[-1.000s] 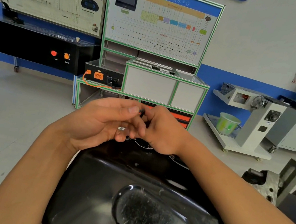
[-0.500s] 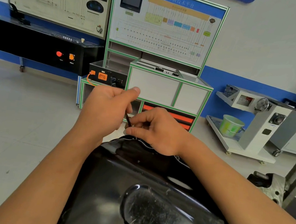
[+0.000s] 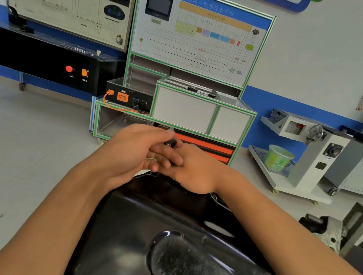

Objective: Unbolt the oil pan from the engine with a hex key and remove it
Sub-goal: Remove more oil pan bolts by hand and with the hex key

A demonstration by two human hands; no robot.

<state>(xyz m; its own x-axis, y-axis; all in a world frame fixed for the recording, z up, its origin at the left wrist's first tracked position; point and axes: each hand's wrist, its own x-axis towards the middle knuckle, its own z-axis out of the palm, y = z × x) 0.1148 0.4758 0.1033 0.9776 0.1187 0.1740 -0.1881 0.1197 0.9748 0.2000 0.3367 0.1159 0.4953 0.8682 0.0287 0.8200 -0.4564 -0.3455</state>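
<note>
Both hands are over the far rim of the oil pan (image 3: pixel 181 255). Left hand (image 3: pixel 133 151) pinches the hex key (image 3: pixel 170 143) between thumb and fingers. Right hand (image 3: pixel 196 172) touches it, fingers tucked under the left's, so I can't tell if it grips. Only the key's dark stub shows above the rim. I judge its long axis drops to a hidden rim bolt. Left hand is nearer for the turn.
</note>
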